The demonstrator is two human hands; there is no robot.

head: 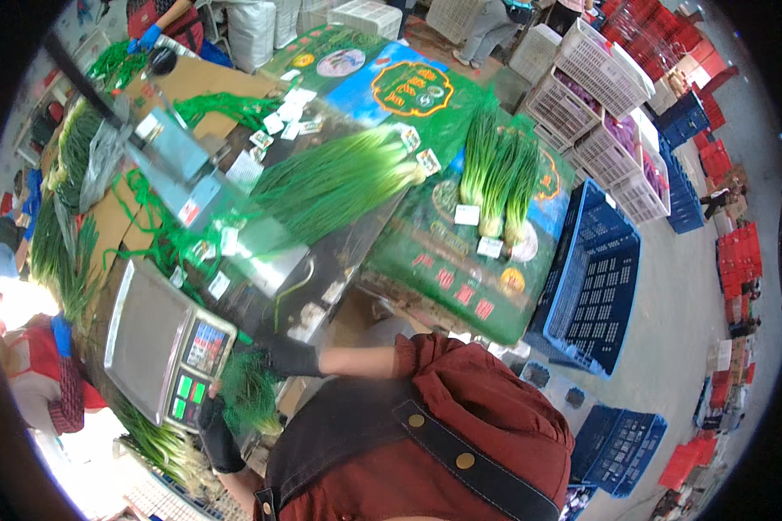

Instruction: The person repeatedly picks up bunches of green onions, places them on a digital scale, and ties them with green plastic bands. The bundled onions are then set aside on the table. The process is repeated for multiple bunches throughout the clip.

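My right hand [277, 353], in a black glove and blurred by motion, is at the top of a bunch of scallions [251, 391] partly covered by green netting. My left hand [216, 417], in a black glove with bare fingertips, is beside this bunch, near the edge of the digital scale [203, 352]. The grip of either hand is hard to make out. The scale's metal pan [146, 342] bears nothing. Beyond lies a large loose pile of scallions [339, 182]. Several netted bunches [495, 176] rest on the green printed table cover [397, 254].
A light-blue machine [176, 156] stands at the left, with green netting [163, 228] and labels around it. An empty blue crate [590, 280] is at the table's right edge; stacked white crates [603, 71] stand beyond. Co-workers [163, 26] [42, 371] are at the far left and left.
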